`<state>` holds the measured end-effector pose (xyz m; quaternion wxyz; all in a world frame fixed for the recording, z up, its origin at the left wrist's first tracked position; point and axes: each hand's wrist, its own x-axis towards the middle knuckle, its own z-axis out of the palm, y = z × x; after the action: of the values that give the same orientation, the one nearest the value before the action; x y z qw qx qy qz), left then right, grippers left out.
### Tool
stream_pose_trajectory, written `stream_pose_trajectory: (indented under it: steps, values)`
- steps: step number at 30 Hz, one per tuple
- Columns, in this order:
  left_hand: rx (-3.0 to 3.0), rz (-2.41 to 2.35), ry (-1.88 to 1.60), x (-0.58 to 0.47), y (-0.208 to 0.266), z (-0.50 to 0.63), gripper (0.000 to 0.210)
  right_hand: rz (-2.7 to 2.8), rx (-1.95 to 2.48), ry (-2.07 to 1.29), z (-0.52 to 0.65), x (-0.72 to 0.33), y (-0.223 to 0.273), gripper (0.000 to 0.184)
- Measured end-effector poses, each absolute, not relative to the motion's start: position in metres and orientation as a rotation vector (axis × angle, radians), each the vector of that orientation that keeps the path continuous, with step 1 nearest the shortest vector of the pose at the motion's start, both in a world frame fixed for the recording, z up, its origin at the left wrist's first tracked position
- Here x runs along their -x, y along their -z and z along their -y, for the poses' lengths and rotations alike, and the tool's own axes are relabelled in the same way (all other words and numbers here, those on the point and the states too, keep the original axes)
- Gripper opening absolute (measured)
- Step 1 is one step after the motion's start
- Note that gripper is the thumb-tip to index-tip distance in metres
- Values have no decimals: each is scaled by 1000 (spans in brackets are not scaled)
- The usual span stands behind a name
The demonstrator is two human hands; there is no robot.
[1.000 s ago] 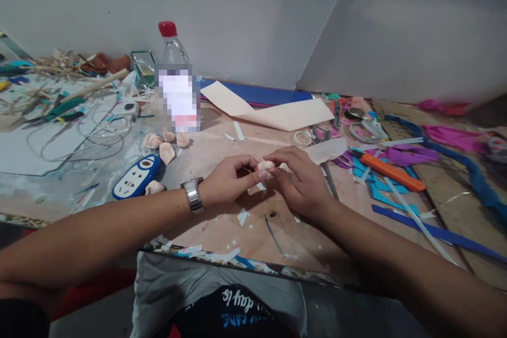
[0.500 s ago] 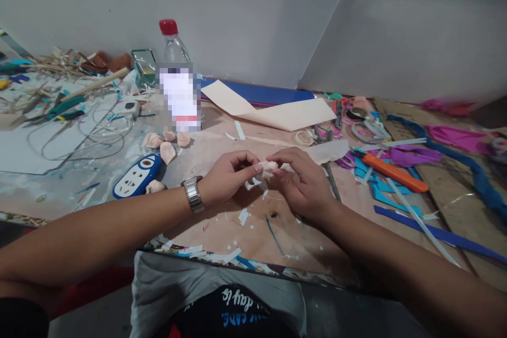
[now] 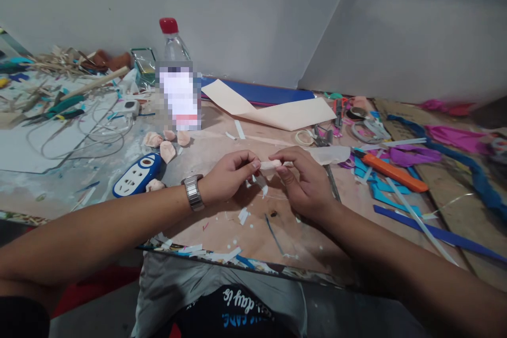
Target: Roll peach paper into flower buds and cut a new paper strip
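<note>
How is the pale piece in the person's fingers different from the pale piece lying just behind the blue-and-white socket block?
The held piece is pinched between the fingertips of the left hand and right hand; the loose piece lies on the table.
The held piece looks narrow and stretched sideways; the loose piece looks broader and petal-like.
Both are small and pale pinkish.

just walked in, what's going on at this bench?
A person's left hand and right hand pinch a small pale piece between them, held by the fingertips above the worktable. Several pale pink pieces lie to the left, near a blue-and-white power strip. A red-capped bottle stands behind those; an orange tool lies off to the right.
</note>
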<state>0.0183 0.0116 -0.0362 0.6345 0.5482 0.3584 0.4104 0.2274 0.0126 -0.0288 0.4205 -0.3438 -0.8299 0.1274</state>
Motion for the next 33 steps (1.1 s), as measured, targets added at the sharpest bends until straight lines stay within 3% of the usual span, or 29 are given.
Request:
stream_pose_trajectory:
  steps: [14, 26, 33]
  values:
    - [-1341, -777, -945, -20, 44, -9, 34, 2097, 909, -310, -14, -228, 31, 19]
    - [-1429, -844, -1010, -17, 44, -6, 18, 2144, 938, -275, -16, -228, 30, 18]
    - [-1426, -804, -1066, -20, 42, -4, 30, 2277, 915, -258, -16, -227, 28, 20]
